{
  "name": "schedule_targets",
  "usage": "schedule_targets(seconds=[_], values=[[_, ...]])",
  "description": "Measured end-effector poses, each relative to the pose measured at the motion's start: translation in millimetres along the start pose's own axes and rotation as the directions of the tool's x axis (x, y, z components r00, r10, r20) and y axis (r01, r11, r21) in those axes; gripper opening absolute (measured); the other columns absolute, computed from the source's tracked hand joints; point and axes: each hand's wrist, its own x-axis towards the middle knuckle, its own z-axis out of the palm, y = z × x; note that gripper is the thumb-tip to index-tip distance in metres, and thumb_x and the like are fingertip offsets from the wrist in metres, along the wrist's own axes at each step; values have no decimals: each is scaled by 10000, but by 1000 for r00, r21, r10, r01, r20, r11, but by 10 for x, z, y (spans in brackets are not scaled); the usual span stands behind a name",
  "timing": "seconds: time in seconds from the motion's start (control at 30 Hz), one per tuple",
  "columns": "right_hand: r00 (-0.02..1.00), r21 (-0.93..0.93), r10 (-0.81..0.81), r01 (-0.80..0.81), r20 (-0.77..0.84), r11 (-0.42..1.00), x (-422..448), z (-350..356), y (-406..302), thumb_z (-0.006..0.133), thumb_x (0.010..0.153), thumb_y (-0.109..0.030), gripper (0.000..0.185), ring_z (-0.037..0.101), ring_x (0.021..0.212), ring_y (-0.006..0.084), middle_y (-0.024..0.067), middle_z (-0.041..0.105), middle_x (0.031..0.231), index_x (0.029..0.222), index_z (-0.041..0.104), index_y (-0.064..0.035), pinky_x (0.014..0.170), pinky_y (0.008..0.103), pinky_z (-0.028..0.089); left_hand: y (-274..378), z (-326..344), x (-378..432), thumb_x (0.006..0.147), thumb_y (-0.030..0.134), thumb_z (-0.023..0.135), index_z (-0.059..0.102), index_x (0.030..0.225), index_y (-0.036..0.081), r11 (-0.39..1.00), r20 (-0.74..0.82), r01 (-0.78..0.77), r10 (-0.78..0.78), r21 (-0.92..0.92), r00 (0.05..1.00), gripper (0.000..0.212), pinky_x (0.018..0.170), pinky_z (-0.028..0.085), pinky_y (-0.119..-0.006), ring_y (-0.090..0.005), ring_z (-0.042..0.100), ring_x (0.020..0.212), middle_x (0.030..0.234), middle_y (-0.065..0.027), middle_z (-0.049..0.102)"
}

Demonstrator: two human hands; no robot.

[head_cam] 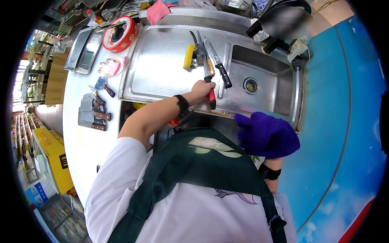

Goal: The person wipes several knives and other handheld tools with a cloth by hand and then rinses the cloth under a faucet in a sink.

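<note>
My left hand (203,88) is closed around the red-and-black handle (212,97) of a bladed tool on the steel drainboard (161,70). Its narrow blade points away from me, among other knives. Beside it lie a black-handled kitchen knife (224,75) and a wooden-handled knife (210,67). A yellow sponge (189,56) and a dark scouring pad (199,54) are just left of these blades. At the sink's front edge, a purple cloth (267,133) covers my right hand, whose fingers are hidden; only the wrist with a black band shows below.
The sink basin (282,82) with its drain (251,85) is on the right. On the white counter (91,148) at left are several knives with grey blades (88,111), a scraper (101,83), a kitchen scale (86,57) and a round red tin (130,33). A blue wall (325,100) borders the right.
</note>
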Motion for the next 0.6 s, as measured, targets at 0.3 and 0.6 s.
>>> schedule_targets(seconds=[0.3,0.6], values=[[985,57,-155,151,78,987,1412,542,-164,674,616,-132,315,613,835,308,121,616,869,921,632,-64,776,396,476,324,-658,-1523,805,34,512,461,927,5,942,170,-109,169,-317,971,136,386,427,-258,-140,501,398,627,-68,519],[989,929,-74,148,-131,338,1825,1426,-1295,533,847,-118,109,614,750,227,116,603,846,885,577,-26,665,333,481,299,-636,-2166,808,-18,496,433,983,5,908,147,-408,393,97,908,187,406,426,-246,-117,520,431,647,-36,514]])
